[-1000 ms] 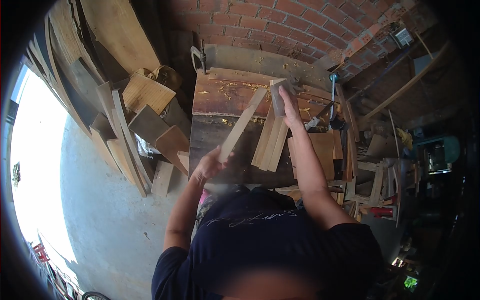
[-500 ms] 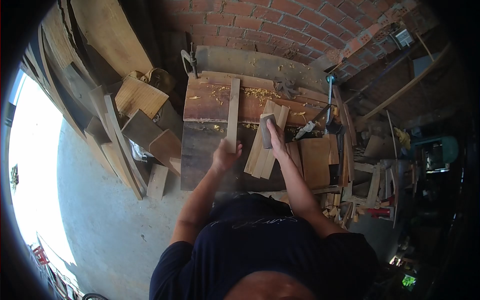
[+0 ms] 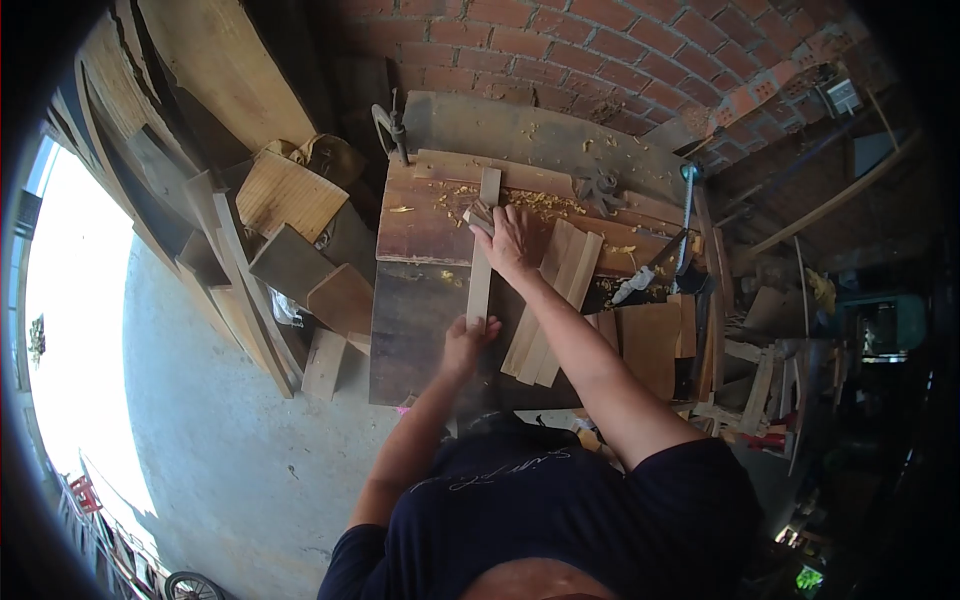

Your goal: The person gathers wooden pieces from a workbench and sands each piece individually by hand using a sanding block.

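Observation:
My left hand [image 3: 470, 343] grips the near end of a narrow pale wooden strip [image 3: 480, 285], which lies lengthwise on the workbench [image 3: 415, 330]. My right hand [image 3: 507, 242] is closed around a small brown sanding block [image 3: 479, 214], set on the strip toward its far end. The block's underside is hidden against the wood. Beside my right forearm, several similar pale wooden strips [image 3: 548, 325] lie side by side at a slant on the bench, partly covered by the arm.
Wood shavings [image 3: 550, 203] litter the bench's far half. A metal clamp [image 3: 392, 130] stands at the back left corner. At the right are a saw [image 3: 685, 220] and a flat board [image 3: 645, 350]. Planks [image 3: 240, 270] lean on the left; a brick wall [image 3: 560, 45] rises behind.
My right hand has carried the sanding block left from above the pile of strips onto the strip in my left hand. The camera view has shifted slightly.

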`<state>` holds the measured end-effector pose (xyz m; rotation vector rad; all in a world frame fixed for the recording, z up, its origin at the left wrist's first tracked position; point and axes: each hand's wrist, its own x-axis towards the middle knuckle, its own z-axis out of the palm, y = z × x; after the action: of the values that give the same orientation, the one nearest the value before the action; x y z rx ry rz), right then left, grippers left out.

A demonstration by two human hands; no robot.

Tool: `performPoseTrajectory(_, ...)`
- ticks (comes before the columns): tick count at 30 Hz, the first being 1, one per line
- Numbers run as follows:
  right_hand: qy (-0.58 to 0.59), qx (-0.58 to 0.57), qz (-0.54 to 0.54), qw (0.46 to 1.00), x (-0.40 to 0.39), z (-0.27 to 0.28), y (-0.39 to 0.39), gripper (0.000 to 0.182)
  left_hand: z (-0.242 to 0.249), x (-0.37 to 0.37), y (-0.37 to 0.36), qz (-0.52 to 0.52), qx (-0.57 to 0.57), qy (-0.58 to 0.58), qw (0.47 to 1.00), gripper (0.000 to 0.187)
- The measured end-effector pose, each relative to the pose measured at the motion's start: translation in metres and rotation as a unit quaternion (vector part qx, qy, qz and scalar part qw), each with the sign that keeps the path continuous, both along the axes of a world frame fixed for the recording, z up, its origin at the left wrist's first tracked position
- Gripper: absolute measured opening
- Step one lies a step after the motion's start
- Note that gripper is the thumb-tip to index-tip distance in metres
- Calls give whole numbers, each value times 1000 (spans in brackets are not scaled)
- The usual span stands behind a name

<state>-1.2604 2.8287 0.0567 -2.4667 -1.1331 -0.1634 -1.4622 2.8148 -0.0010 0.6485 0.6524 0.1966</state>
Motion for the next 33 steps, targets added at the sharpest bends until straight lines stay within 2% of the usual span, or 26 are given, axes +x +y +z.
performPoseTrajectory(1,-55,48,-11,997,28,-9,19,46,4,0,-1,5,0,7,1000,26)
performPoseTrajectory(2,-43,21,-23,999,49,-8,33,48,2,2,0,6,2,10,1000,26)
performPoseTrajectory(3,-82,30,-21,996,63,-14,41,47,0,1,-2,16,-5,-2,1000,24)
performPoseTrajectory(4,-78,29,-23,996,56,-18,39,47,-1,-1,-3,24,-13,-13,1000,21)
performPoseTrajectory(6,-31,62,-23,997,26,-17,21,47,4,-2,-3,17,-10,-6,1000,22)
performPoseTrajectory(8,9,-16,8,1000,-44,-15,-24,48,1,1,-4,19,-6,-13,1000,26)
performPoseTrajectory(10,-62,4,93,994,-87,-7,-60,47,-8,0,-5,14,9,-14,1000,24)
performPoseTrajectory(13,-6,-17,42,999,-32,-11,-29,44,-9,-1,-6,15,7,-5,1000,21)
performPoseTrajectory(15,-72,56,-7,996,37,-18,16,42,-2,0,-6,17,-2,0,1000,21)
performPoseTrajectory(16,-75,31,-29,996,59,-15,32,42,-2,1,-7,19,-1,3,1000,21)
performPoseTrajectory(18,-94,54,-22,994,60,-11,37,44,0,0,-8,31,-2,-20,999,21)
performPoseTrajectory(20,-21,60,-16,998,12,-11,7,46,0,-1,-9,35,-1,-17,999,22)
performPoseTrajectory(22,16,-21,24,999,-54,-8,-42,48,-1,3,-11,42,-4,-21,999,22)
performPoseTrajectory(24,8,-2,111,994,-78,-11,-71,49,-7,1,-9,30,13,-16,999,22)
performPoseTrajectory(25,-23,42,137,989,-63,-8,-63,46,-9,1,-9,31,23,-19,999,23)
performPoseTrajectory(26,25,-16,79,996,-42,-11,-48,44,-8,0,-8,33,20,-15,999,23)
performPoseTrajectory(29,-92,60,3,994,49,-18,19,43,4,0,-6,13,10,8,1000,26)
performPoseTrajectory(30,-76,54,-19,995,67,-21,32,44,3,-1,-9,15,8,11,1000,26)
performPoseTrajectory(33,-46,34,-18,998,33,-23,15,46,7,-1,-7,28,17,-12,999,26)
